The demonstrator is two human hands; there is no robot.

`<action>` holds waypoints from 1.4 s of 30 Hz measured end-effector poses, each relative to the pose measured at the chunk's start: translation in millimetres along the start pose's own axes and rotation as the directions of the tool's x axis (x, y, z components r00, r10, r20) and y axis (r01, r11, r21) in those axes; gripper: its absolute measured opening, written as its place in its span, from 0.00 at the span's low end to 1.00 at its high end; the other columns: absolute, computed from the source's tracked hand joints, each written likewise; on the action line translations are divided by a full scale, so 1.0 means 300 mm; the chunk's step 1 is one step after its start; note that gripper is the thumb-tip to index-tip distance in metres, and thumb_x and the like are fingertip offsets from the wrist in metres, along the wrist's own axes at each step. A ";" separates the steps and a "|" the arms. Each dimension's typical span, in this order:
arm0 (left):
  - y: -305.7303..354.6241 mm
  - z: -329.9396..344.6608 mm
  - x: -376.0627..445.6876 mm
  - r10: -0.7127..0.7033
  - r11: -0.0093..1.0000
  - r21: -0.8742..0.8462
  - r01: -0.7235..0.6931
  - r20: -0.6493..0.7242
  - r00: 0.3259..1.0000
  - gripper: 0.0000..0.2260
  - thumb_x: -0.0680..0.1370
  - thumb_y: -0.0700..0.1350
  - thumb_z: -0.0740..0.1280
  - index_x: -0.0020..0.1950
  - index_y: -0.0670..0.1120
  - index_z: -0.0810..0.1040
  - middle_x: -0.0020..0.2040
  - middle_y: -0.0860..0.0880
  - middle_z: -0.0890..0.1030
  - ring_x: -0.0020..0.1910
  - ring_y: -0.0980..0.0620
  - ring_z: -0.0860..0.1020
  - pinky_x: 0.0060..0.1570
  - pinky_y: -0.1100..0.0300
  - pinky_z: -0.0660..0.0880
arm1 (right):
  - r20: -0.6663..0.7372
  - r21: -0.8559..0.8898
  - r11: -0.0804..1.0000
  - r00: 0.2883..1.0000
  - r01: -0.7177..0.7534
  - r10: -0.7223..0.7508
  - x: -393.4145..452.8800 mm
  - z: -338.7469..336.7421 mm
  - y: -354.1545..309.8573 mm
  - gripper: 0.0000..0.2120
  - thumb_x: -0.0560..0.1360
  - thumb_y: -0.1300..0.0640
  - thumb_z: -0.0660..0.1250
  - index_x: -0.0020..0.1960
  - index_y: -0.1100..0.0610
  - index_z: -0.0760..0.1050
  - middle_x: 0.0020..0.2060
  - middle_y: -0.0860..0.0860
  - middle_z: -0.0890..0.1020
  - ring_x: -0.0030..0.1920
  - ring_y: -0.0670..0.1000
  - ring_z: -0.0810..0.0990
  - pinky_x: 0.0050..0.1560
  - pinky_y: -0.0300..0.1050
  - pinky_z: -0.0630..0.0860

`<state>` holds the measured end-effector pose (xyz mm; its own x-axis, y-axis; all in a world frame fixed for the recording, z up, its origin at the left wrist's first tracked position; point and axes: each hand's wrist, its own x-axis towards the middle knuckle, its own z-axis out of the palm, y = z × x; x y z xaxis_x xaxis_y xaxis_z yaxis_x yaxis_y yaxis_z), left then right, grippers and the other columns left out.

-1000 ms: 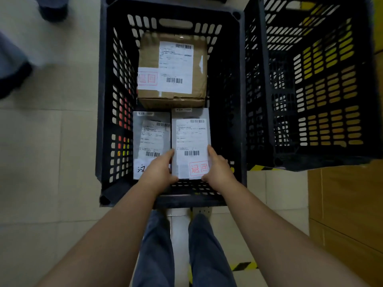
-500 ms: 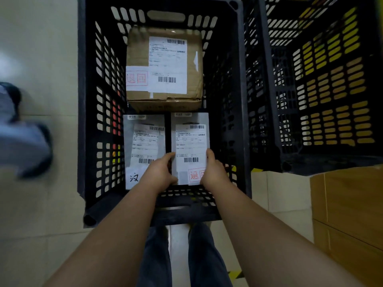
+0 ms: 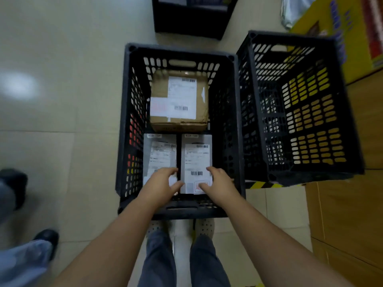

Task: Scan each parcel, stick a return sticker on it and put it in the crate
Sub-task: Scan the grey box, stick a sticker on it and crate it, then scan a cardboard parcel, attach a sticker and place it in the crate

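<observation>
In the middle of the frame both hands reach into the black crate (image 3: 124, 121), left hand (image 3: 159, 184) and right hand (image 3: 219, 183) with loosely spread fingers holding nothing, flanking the right-hand grey parcel (image 3: 196, 160) lying flat below a brown box (image 3: 179, 100).

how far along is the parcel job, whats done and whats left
Done: three parcels lie in the crate: a brown box at the far end, a grey bag and a white bag side by side; the box and the white bag show red return stickers. In hand: the left hand and right hand hover over the bags, neither showing a grip. Left: unclear; no unpacked parcels are visible, and the neighbouring crate looks empty.
</observation>
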<state>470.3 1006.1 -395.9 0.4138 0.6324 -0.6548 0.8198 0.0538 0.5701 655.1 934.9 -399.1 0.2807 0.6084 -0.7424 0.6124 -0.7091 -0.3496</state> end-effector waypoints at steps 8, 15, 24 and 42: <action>0.263 -0.520 -0.556 0.249 0.968 0.117 -0.220 -0.389 0.887 0.24 0.78 0.56 0.66 0.71 0.50 0.71 0.68 0.52 0.72 0.68 0.52 0.69 0.70 0.56 0.66 | -0.147 -0.137 0.911 0.901 0.390 -0.408 -0.564 -0.418 -0.408 0.30 0.75 0.35 0.63 0.73 0.45 0.64 0.68 0.44 0.67 0.68 0.48 0.69 0.65 0.48 0.71; 0.453 -0.796 -0.991 0.317 0.948 0.211 -0.240 -0.704 0.636 0.28 0.75 0.64 0.61 0.71 0.51 0.72 0.69 0.53 0.72 0.69 0.54 0.67 0.71 0.60 0.60 | -0.259 -0.198 0.646 0.596 0.737 -0.760 -0.913 -0.691 -0.757 0.28 0.75 0.37 0.65 0.71 0.46 0.67 0.66 0.45 0.70 0.67 0.48 0.69 0.66 0.46 0.69; 0.405 -0.802 -1.655 0.084 0.996 0.086 -0.001 -0.978 0.192 0.25 0.77 0.58 0.66 0.73 0.55 0.68 0.72 0.57 0.66 0.72 0.58 0.61 0.70 0.64 0.54 | -0.027 -0.225 0.108 0.105 0.968 -0.994 -1.339 -0.627 -1.116 0.30 0.73 0.35 0.64 0.72 0.42 0.65 0.66 0.40 0.68 0.68 0.45 0.67 0.68 0.45 0.66; -0.127 0.154 -2.961 -0.434 0.644 -0.724 0.247 -0.611 -0.661 0.24 0.78 0.59 0.65 0.72 0.54 0.69 0.70 0.60 0.67 0.69 0.62 0.64 0.69 0.61 0.62 | 0.567 0.391 -0.577 -0.682 0.717 -0.462 -2.514 0.711 -1.156 0.28 0.73 0.36 0.65 0.71 0.44 0.67 0.65 0.41 0.70 0.65 0.42 0.69 0.67 0.42 0.67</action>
<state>89.8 406.7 141.2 -0.8718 0.0308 0.4889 0.3431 0.7506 0.5647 73.4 646.0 160.3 -0.8934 -0.2898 0.3433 -0.4418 0.7057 -0.5539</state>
